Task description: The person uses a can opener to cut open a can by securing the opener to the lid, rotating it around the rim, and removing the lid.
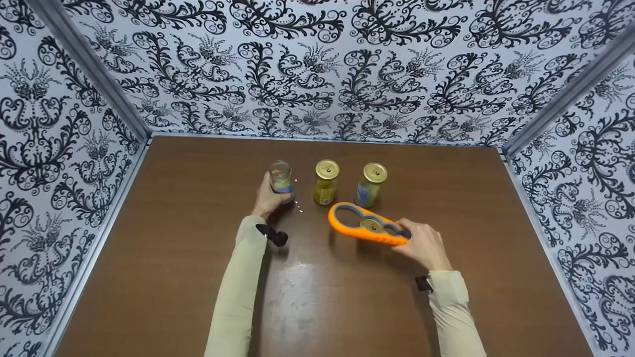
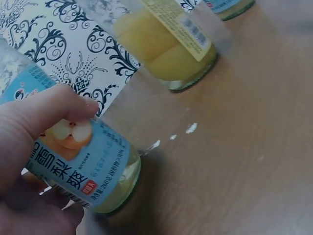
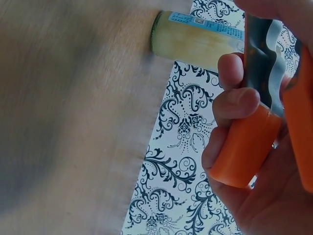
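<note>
My left hand (image 1: pixel 269 199) grips a glass jar (image 1: pixel 281 174) at the left of the jar row. In the left wrist view the jar's blue label (image 2: pixel 100 154) shows a cut pear, and pale contents sit behind it. No gold lid shows on this jar's top in the head view. My right hand (image 1: pixel 422 243) holds one end of an orange jar opener (image 1: pixel 342 227) with grey-lined holes, raised over the table. A gold lid (image 1: pixel 371 225) shows within its middle hole. Fingers (image 3: pixel 237 103) of the right hand curl round the handle.
Two jars with gold lids, a yellow-labelled jar (image 1: pixel 325 186) and a blue-labelled jar (image 1: pixel 369 184), stand upright right of the held jar. Small wet drops (image 1: pixel 299 207) lie on the brown table (image 1: pixel 317 307). Patterned walls (image 1: pixel 317 74) enclose its back and sides.
</note>
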A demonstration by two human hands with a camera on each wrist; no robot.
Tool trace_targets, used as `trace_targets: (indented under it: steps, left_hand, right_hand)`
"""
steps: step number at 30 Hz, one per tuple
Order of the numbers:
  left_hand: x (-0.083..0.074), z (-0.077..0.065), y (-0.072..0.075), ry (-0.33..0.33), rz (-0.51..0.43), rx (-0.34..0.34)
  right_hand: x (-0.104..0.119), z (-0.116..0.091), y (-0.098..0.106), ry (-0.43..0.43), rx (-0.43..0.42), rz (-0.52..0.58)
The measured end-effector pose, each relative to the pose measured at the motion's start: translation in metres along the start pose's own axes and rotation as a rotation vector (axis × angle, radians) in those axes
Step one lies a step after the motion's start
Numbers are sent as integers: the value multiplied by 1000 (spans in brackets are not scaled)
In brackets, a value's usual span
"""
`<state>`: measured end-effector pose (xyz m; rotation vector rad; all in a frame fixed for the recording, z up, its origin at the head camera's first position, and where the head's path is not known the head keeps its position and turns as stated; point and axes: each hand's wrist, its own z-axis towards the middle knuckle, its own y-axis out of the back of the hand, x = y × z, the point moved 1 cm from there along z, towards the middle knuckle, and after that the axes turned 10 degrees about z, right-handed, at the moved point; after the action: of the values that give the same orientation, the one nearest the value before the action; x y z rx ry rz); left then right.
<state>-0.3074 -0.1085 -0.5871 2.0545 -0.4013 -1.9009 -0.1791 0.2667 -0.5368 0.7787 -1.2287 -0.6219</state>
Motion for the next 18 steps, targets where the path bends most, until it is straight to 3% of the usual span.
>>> trace_targets:
  steps: [7,18]
  left_hand:
    - [5,-15,3,-39,-5,-33]
    - [4,-34,14,-200,72,-116]
  right_hand:
    - [0,0,-4,-17,10,6]
    - [2,3,-11,34,-35,-25]
